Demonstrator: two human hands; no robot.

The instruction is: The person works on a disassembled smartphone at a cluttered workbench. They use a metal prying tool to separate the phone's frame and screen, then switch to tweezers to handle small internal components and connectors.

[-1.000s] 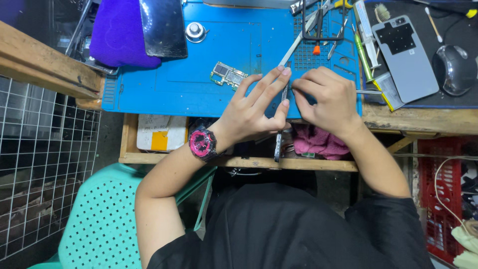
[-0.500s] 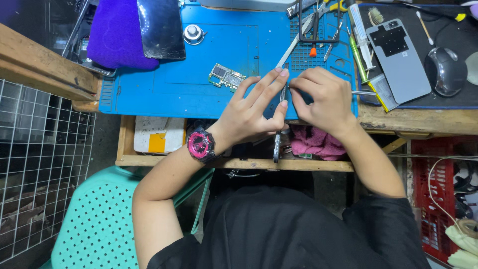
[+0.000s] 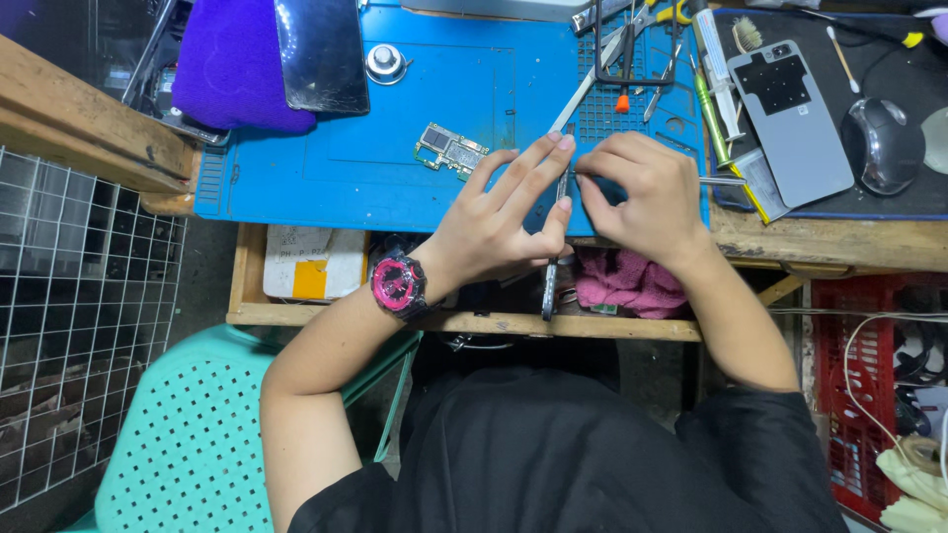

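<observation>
Wide blue silicone work mat (image 3: 296, 188) across a wooden bench. Left hand (image 3: 499, 222), fingers stretched, steadying a thin metal tweezer-like tool (image 3: 553, 247) at the mat's near edge. Right hand (image 3: 637, 192) curled, pinching its upper end. Small green circuit board (image 3: 449, 150) just left.

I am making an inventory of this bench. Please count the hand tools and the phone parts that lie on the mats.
Hand tools: 4 - tweezers, scissors, green screwdriver, brush
Phone parts: 3 - circuit board, back cover, screen
Total: 7
Some small tools by the grid are too cluttered to count.
</observation>
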